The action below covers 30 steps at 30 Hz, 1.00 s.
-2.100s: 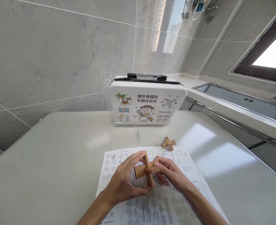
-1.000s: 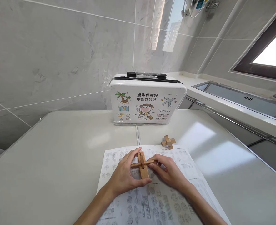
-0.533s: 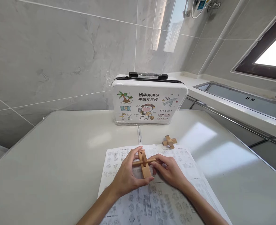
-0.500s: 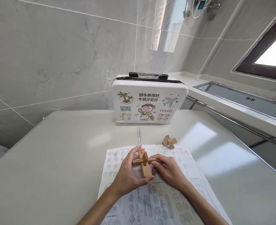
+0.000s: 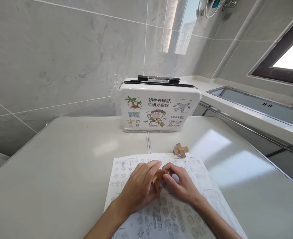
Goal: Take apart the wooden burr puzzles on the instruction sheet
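Observation:
Both my hands hold a small wooden interlocking puzzle (image 5: 158, 176) above a printed sheet. My left hand (image 5: 141, 186) wraps round it from the left, its back turned up so that much of the puzzle is hidden. From the right, my right hand (image 5: 182, 182) pinches one end of the puzzle between thumb and fingers. Under the hands lies the white instruction sheet (image 5: 122, 199), covered in rows of small printed diagrams. A second wooden puzzle (image 5: 181, 151), shaped like a cross, rests at the sheet's top right edge.
A white plastic-wrapped case (image 5: 161, 109) with cartoon prints stands upright at the back of the white table (image 5: 61, 172). To the right runs a counter with a sink (image 5: 256, 99). A grey tiled wall (image 5: 74, 59) rises behind.
The puzzle has been tilted over, and the face marked 2 no longer shows. My left hand has rolled over it, with its back now upward. The other puzzle stays put.

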Available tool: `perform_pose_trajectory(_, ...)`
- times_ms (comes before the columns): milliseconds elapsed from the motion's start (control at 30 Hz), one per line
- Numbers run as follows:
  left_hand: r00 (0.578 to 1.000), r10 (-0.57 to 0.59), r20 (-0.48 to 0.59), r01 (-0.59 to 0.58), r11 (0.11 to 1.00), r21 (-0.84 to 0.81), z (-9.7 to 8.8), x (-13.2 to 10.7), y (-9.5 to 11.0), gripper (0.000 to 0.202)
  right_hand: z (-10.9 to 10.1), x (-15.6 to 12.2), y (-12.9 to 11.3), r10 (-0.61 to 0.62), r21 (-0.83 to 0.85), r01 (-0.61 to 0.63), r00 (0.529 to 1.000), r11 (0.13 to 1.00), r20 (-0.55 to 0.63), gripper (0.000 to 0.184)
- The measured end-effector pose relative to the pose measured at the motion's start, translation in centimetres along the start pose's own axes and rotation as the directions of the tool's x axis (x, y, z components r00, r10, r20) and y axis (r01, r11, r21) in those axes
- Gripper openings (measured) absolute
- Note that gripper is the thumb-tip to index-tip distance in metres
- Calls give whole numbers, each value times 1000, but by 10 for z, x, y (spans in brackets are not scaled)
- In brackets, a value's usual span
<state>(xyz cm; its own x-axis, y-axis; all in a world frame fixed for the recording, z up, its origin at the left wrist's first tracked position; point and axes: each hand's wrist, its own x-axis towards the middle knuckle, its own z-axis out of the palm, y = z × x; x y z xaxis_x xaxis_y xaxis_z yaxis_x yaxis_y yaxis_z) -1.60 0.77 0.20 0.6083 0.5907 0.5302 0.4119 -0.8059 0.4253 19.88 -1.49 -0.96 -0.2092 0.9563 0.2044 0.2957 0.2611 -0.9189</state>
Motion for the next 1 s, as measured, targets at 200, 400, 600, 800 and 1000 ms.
perform_pose_trajectory(200, 990, -138, -6, 137, 986, -91, -3, 1, 0, 95, -2, 4, -7, 130, 187, -135, 991, 973, 39, 43)
perform_pose_trajectory(400, 981, -191, -34, 183, 970, -159, -7, 3, 0, 102, -7, 6, -11, 207, 323, -229, 973, 918, 100, 48)
perform_pose_trajectory(600, 983, -180, -36, 173, 972, -158, -6, 2, -2, 102, -6, 6, -10, 216, 335, -244, 969, 910, 117, 47)
perform_pose_trajectory(800, 988, -150, -48, 141, 979, -148, -2, 0, -4, 100, 1, 4, -7, 198, 354, -234, 971, 906, 135, 46)
perform_pose_trajectory(1000, 987, -151, -63, 139, 976, -167, 2, -2, -6, 98, 7, 2, -6, 165, 357, -200, 978, 912, 126, 40)
